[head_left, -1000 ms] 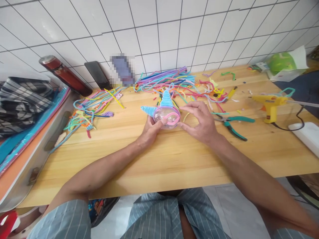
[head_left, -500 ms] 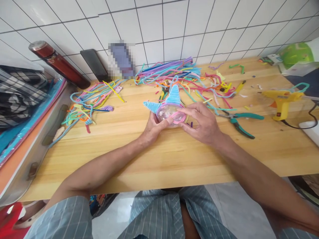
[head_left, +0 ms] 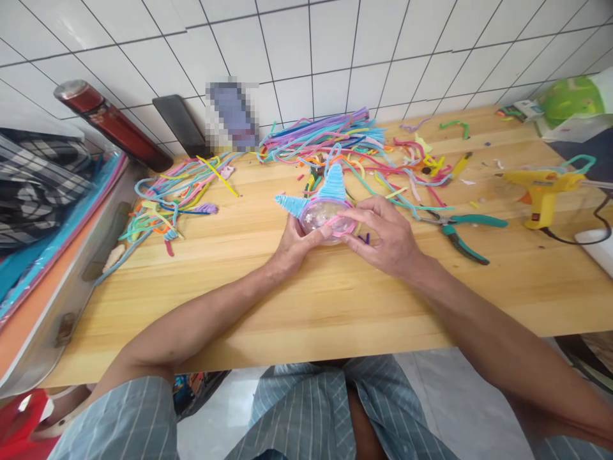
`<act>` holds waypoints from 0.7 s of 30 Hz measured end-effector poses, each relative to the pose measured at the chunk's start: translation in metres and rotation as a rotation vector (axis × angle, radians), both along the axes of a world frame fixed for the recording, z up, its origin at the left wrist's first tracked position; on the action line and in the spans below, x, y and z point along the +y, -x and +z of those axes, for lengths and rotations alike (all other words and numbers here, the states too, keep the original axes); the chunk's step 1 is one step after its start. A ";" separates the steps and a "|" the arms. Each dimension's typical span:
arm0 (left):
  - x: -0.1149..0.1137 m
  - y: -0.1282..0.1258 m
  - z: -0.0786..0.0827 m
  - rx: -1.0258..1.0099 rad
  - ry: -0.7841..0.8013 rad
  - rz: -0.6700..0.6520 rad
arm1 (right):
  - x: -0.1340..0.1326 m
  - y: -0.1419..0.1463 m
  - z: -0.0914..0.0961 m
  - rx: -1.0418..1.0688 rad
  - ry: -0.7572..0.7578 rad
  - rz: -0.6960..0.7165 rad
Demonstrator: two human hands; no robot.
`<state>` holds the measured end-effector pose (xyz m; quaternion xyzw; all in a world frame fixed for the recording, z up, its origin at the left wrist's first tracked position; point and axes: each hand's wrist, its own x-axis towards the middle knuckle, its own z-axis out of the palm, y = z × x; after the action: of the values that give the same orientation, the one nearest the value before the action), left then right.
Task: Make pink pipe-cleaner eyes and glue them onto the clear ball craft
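Observation:
A clear plastic ball (head_left: 318, 216) with a purple-pink rim is held above the middle of the table. Two pointed ear shapes wrapped in light blue pipe cleaner (head_left: 332, 184) stick out from its far and left sides. My left hand (head_left: 297, 248) grips the ball from the left, its thumb on the near side. A pink pipe cleaner (head_left: 341, 228) runs across the ball's near right surface. My right hand (head_left: 389, 235) pinches at that pink strip, thumb and fingers closed on it. The ball's underside is hidden.
Bundled pipe cleaners (head_left: 325, 137) lie by the tiled wall, with a loose pile (head_left: 177, 191) at left. Teal-handled pliers (head_left: 467, 230) and a yellow glue gun (head_left: 541, 195) lie right. A red thermos (head_left: 112, 124) and a plastic case (head_left: 90, 268) stand left.
Both hands keep almost the same hold on the ball. The right hand has shifted very slightly, and more of a small dark purple piece on the table shows beneath it.

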<state>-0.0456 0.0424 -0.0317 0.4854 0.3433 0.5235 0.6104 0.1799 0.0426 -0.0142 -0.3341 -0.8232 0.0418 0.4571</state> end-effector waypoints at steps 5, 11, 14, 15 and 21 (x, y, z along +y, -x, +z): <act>0.000 -0.001 0.003 0.001 0.000 -0.011 | 0.000 0.001 -0.002 0.025 -0.023 0.017; 0.000 -0.001 0.003 0.014 0.016 0.002 | -0.002 0.001 -0.001 0.023 0.007 0.005; 0.000 0.000 0.003 0.014 0.028 0.007 | -0.002 0.001 0.000 0.023 -0.010 0.011; 0.000 0.000 0.003 0.013 0.028 0.005 | -0.002 0.001 0.000 0.024 -0.012 0.014; -0.001 0.002 0.003 -0.009 0.018 -0.030 | -0.002 0.001 -0.001 0.018 -0.020 0.011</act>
<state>-0.0472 0.0412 -0.0290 0.4824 0.3378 0.5134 0.6242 0.1792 0.0409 -0.0153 -0.3247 -0.8212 0.0388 0.4676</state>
